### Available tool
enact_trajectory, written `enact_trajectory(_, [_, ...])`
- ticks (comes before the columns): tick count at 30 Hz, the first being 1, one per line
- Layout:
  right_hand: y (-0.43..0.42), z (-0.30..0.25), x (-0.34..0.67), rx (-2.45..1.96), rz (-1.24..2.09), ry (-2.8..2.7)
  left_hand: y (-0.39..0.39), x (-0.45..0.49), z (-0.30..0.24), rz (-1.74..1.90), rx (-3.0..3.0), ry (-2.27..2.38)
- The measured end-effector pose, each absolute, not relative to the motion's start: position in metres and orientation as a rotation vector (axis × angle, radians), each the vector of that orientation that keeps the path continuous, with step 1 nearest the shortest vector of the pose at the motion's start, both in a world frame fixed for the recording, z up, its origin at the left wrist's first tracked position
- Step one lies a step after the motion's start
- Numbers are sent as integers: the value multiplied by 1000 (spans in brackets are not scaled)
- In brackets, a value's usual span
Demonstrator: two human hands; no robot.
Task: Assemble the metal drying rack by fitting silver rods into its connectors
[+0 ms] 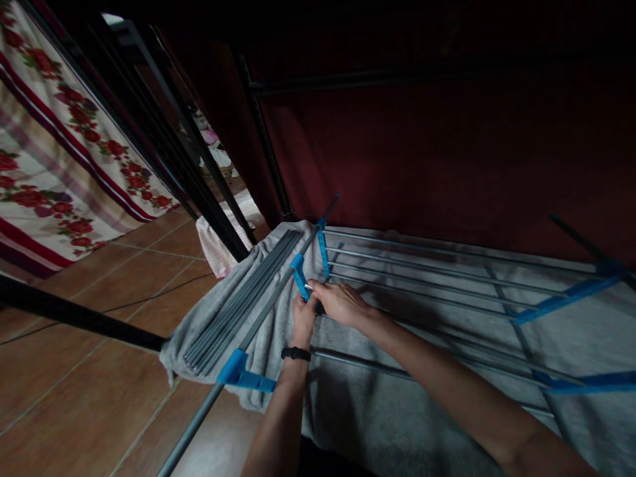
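Observation:
A grey metal drying rack with blue plastic joints lies on a grey towel [397, 411] on the floor. My left hand [303, 319], with a black band on the wrist, is closed around a blue connector [299, 275] on the rack's long side tube [271, 301]. My right hand [338, 301] is closed in a pinch on the end of a thin grey rod [447, 321] where it meets that connector. Several parallel thin rods [447, 271] run to the right from the side tube. A bundle of loose grey rods [243, 298] lies on the towel to the left of my hands.
Brown floor tiles [99, 344] spread to the left. A black metal frame [189, 159] stands behind, with a floral cloth [59, 146] at the far left and a dark red curtain [447, 146] at the back. A black bar [74, 315] crosses the lower left. More blue joints [561, 298] sit at the right.

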State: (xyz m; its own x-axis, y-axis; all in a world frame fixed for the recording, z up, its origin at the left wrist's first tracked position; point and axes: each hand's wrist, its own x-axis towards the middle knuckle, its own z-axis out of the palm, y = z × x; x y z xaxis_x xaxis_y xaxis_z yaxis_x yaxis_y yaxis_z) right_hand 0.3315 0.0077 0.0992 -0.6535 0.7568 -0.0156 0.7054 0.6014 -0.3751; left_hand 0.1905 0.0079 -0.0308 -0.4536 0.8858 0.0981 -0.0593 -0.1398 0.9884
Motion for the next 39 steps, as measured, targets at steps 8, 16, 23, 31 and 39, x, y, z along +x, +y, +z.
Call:
enact_trajectory(8, [9,82,328,-1240,492,-2693,9,189,-33,1685,1014,1438])
enact_trajectory(16, [19,78,331,-1184,624,-2677,13,189,-40,1705,960,1431])
enact_trajectory(23, [15,70,329,-1245,512,-2784,14,190,-39,1670,968,1443])
enact_trajectory(31, [14,60,330,-1253,490,-2794,8,187,-52,1629,1098,1515])
enact_trajectory(39, [14,46,332,-1238,570,-2801,-4,196,-69,1596,1104,1596])
